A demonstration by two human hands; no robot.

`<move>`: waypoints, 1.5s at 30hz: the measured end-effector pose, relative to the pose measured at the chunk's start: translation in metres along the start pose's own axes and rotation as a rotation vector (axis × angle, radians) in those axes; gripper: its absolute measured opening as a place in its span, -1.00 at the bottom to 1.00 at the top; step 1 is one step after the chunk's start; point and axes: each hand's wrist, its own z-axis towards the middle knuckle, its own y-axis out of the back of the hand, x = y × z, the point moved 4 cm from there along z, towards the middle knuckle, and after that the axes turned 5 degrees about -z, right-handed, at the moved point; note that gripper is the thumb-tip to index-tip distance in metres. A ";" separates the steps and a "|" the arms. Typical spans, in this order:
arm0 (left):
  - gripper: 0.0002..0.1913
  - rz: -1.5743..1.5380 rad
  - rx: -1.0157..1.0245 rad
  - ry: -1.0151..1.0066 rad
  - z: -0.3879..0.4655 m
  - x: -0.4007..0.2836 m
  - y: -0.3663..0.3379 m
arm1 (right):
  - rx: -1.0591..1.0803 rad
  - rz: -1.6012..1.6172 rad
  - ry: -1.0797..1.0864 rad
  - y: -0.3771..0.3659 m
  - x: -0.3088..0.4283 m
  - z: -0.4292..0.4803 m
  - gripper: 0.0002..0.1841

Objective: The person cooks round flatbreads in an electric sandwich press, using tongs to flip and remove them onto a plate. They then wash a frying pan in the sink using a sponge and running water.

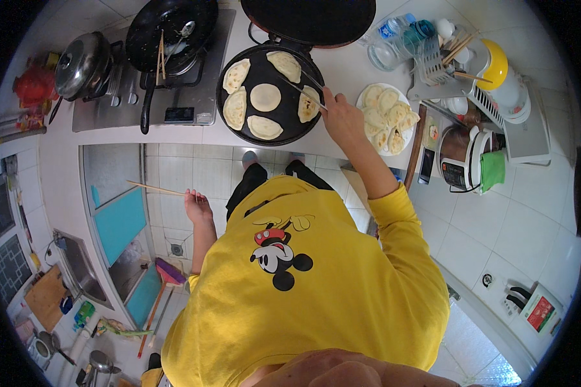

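My right hand (344,118) holds a pair of thin metal tongs (304,92) over the black round electric griddle (271,99). The arms are spread above a half-moon stuffed flatbread (283,66) at the back and a browned one (309,105) at the right; contact cannot be made out. More half-moon flatbreads lie at the left (235,108) and front (264,127), around a flat round dough piece (265,97). Low at my left side, away from the counter, my left hand (198,206) grips wooden chopsticks (156,187). A plate (389,154) of cooked flatbreads (388,113) sits right of the griddle.
The griddle's raised lid (314,22) stands behind. To the left, a gas stove (147,109) carries a wok (143,48) and a lidded pot (83,65). A rolling pin (416,147), a phone (426,166), a dish rack (435,89) and an electric cooker (465,162) are at the right.
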 end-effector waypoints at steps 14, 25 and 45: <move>-0.70 0.033 -0.004 0.009 -0.017 0.006 0.004 | 0.503 0.985 -0.129 -0.034 -0.005 -0.019 -0.55; -0.70 0.009 -0.053 -0.022 -0.021 0.002 0.015 | 0.716 1.145 -0.204 -0.063 0.022 0.007 -0.57; -0.70 0.009 -0.076 0.003 -0.029 0.003 0.009 | 0.684 1.677 -0.452 -0.047 -0.006 -0.037 -0.55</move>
